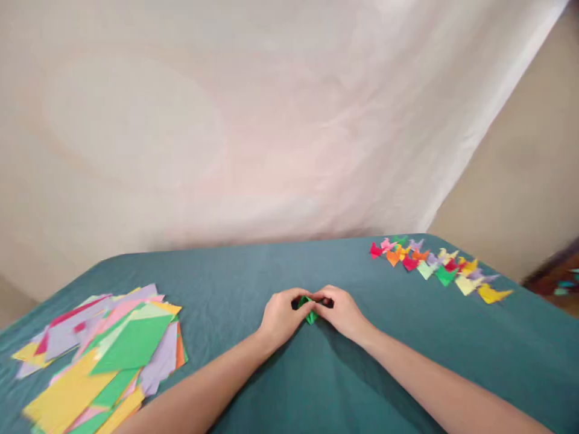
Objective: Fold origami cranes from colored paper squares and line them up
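Observation:
A small piece of folded green paper [310, 316] is pinched between my two hands at the middle of the table. My left hand [284, 314] grips it from the left, thumb and fingertips closed on it. From the right, my right hand [340, 310] holds it the same way, its fingertips meeting those of the left. The fingers cover much of the paper, so its exact folded shape is partly hidden.
On the left lies a loose, overlapping pile of coloured paper sheets [136, 340]. Several folded paper birds [446, 275] in many colours stand in rows at the back right. A dark green cloth [226, 271] covers the table, and a pale sheet [271, 120] hangs behind it.

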Demonstrator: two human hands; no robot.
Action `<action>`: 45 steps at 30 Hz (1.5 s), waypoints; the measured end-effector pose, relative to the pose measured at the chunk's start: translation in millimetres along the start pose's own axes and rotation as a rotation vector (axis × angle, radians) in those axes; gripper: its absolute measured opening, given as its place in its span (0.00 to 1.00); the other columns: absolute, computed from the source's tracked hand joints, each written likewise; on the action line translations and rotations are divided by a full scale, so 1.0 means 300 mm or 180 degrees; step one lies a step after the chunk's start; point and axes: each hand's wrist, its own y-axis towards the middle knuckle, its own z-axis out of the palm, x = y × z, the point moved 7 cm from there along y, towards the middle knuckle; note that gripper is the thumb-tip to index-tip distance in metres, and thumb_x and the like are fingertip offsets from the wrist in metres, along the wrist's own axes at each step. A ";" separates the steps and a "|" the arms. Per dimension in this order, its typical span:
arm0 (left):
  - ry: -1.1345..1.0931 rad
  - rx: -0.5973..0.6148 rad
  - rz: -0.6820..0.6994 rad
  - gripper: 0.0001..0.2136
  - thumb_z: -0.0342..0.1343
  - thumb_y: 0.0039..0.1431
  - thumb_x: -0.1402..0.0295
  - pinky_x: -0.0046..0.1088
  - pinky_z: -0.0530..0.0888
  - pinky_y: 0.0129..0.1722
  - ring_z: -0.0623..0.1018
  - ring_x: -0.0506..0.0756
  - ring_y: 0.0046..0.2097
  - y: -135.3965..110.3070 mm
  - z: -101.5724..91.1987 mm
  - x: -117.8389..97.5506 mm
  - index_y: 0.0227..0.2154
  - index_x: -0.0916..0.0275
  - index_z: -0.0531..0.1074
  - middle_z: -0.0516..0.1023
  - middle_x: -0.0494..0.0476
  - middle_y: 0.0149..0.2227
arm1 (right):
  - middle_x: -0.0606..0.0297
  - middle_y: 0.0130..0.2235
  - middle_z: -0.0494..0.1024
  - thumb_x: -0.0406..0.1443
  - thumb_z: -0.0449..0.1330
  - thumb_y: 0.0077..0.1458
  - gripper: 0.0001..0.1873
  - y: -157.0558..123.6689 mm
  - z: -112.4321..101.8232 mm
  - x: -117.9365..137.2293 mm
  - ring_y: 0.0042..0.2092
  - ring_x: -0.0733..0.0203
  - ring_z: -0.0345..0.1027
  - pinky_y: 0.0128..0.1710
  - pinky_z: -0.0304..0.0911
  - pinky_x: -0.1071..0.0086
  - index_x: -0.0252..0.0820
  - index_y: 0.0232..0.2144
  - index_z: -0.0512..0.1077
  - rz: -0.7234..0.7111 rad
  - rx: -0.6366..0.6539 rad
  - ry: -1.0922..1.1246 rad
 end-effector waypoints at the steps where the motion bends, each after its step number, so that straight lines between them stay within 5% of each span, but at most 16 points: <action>1: 0.0003 0.0019 0.0001 0.11 0.52 0.55 0.65 0.24 0.69 0.40 0.75 0.53 0.37 0.002 -0.001 -0.003 0.39 0.58 0.75 0.78 0.50 0.37 | 0.65 0.29 0.74 0.37 0.60 0.50 0.07 0.001 -0.001 0.003 0.31 0.63 0.65 0.32 0.57 0.71 0.43 0.32 0.77 0.0006 -0.0002 -0.0011; 16: -0.0192 0.0266 0.0299 0.10 0.51 0.57 0.69 0.25 0.69 0.44 0.76 0.53 0.41 0.010 -0.012 -0.014 0.38 0.59 0.75 0.78 0.51 0.38 | 0.66 0.32 0.75 0.33 0.61 0.49 0.09 -0.010 -0.014 0.012 0.33 0.63 0.66 0.36 0.59 0.70 0.47 0.35 0.77 -0.0093 0.0079 -0.0082; 29: -0.0015 0.0181 0.0445 0.08 0.51 0.58 0.69 0.26 0.69 0.43 0.76 0.52 0.40 0.013 -0.008 -0.005 0.37 0.58 0.75 0.78 0.51 0.37 | 0.65 0.33 0.76 0.30 0.54 0.53 0.13 -0.018 -0.011 0.023 0.36 0.62 0.67 0.38 0.60 0.69 0.48 0.36 0.77 -0.0161 0.0052 -0.0181; 45: 0.0348 0.0120 0.0686 0.06 0.52 0.57 0.68 0.27 0.69 0.43 0.74 0.53 0.40 0.005 -0.007 -0.030 0.35 0.57 0.74 0.77 0.52 0.36 | 0.65 0.31 0.74 0.33 0.57 0.51 0.09 -0.025 -0.012 0.037 0.35 0.62 0.67 0.36 0.60 0.70 0.45 0.32 0.77 -0.0219 -0.0057 -0.0533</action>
